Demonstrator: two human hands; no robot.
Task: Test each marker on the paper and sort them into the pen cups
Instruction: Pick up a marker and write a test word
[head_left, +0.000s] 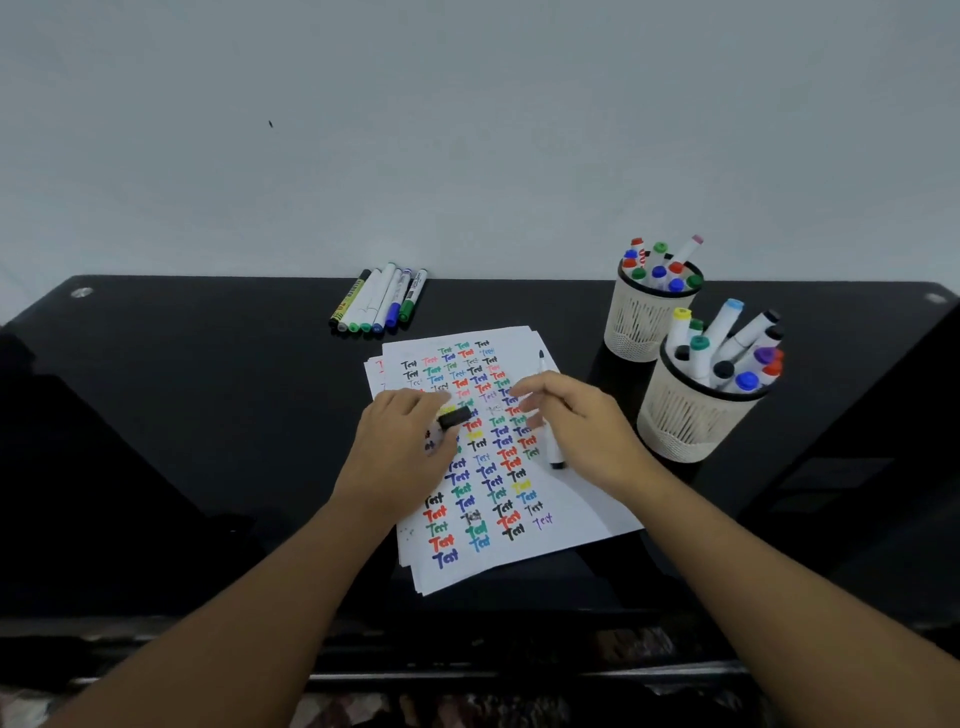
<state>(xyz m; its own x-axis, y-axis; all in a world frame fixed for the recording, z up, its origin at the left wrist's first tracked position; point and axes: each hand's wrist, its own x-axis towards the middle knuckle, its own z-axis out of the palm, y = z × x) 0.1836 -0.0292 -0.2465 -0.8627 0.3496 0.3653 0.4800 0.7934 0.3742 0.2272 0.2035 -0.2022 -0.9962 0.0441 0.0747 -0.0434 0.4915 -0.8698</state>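
Over the paper (498, 457), mid-sheet, both hands are at work on one marker (549, 415). The right hand (576, 426) has its fingers curled round the white barrel, which lies slanted across the paper's right side, black tip pointing to the far edge and black butt toward the near edge. The left hand (410, 441), over the paper's left half, pinches a black cap (455, 417) between thumb and fingertips; it looks freshly pulled off, kept ready so it can go straight back on after the scribble.

The sheet is crowded with coloured "Test" words in columns, so most of the lot seems already tried (there is little blank space left except along the right margin). That may be why the marker sits on that side.

Beyond the paper's far edge, a little to the left, a row of markers (379, 301) lies side by side on the black table (182, 415), probably those awaiting a test. To the right of the paper stand two mesh cups: the near cup (691, 415) just beside its right edge, the far cup (641, 317) behind that, both bristling with capped markers. Their closeness to the writing hand keeps the drop-off short. Which cup takes which sort I cannot tell.
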